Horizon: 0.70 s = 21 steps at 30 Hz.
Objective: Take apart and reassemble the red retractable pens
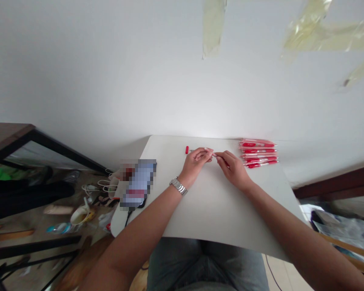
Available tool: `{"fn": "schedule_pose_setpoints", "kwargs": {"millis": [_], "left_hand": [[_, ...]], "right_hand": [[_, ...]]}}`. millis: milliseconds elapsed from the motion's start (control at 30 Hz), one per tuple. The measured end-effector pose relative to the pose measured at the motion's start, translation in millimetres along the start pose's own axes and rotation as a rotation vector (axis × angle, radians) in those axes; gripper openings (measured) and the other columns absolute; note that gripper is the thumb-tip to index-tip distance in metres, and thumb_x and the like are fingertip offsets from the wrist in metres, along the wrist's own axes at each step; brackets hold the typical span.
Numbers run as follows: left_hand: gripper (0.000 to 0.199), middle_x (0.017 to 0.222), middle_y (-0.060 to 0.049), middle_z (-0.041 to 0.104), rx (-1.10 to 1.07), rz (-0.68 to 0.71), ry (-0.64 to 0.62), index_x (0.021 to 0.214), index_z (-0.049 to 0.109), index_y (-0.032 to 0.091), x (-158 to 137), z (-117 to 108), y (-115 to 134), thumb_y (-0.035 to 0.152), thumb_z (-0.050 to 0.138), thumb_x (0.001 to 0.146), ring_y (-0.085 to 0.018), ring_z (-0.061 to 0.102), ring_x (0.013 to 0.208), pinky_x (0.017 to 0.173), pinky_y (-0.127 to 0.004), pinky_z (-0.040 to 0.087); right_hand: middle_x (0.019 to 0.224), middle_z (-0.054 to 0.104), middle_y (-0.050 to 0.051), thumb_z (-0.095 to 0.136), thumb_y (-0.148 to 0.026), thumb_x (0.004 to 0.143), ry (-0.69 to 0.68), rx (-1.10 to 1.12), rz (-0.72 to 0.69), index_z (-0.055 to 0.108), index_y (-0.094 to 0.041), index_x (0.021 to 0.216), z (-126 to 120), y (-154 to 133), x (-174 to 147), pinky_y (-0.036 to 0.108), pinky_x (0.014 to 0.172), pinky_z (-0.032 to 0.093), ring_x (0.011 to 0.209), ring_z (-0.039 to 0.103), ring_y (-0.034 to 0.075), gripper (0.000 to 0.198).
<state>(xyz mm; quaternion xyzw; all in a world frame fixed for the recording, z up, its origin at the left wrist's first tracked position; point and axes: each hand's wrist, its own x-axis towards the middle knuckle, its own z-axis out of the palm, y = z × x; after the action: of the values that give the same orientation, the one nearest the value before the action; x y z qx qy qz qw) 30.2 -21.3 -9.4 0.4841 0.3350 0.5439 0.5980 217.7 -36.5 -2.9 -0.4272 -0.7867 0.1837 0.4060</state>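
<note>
My left hand, with a silver watch on its wrist, pinches a slim pen piece above the white table. The fingers of my right hand are closed on the same pen from the other side, so the two hands almost meet. Most of the pen is hidden by the fingers. A small red pen part lies behind my left hand, with a tiny metallic bit beside it. To the right of my right hand, several red pens lie in a stacked row.
A phone, blurred out, rests at the left edge of the white table with a cable attached. A white wall rises behind the table. Cables, a cup and a bottle lie lower left.
</note>
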Motion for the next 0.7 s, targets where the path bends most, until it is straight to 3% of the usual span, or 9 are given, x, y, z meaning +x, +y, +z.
{"fn": "schedule_pose_setpoints", "kwargs": {"millis": [400, 700], "left_hand": [[0.029, 0.116, -0.008, 0.075, -0.007, -0.009, -0.019, 0.100, 0.076, 0.020, -0.5, 0.7, 0.6, 0.045, 0.081, 0.086, -0.021, 0.071, 0.106, 0.098, -0.042, 0.058], [0.036, 0.098, -0.006, 0.075, -0.008, -0.021, 0.042, 0.095, 0.072, 0.018, 1.4, -1.3, 1.6, 0.050, 0.083, 0.083, -0.019, 0.071, 0.094, 0.102, -0.050, 0.056]], "right_hand": [[0.094, 0.071, 0.007, 0.054, -0.039, 0.105, 0.047, -0.048, 0.027, 0.065, -0.023, 0.108, 1.0, -0.9, -1.9, 0.032, 0.070, 0.053, 0.074, 0.063, 0.018, 0.020], [0.093, 0.073, 0.005, 0.059, -0.041, 0.102, 0.063, -0.054, 0.065, 0.063, -0.024, 0.110, 3.0, 3.1, -3.4, 0.030, 0.067, 0.053, 0.072, 0.064, 0.018, 0.019]]}}
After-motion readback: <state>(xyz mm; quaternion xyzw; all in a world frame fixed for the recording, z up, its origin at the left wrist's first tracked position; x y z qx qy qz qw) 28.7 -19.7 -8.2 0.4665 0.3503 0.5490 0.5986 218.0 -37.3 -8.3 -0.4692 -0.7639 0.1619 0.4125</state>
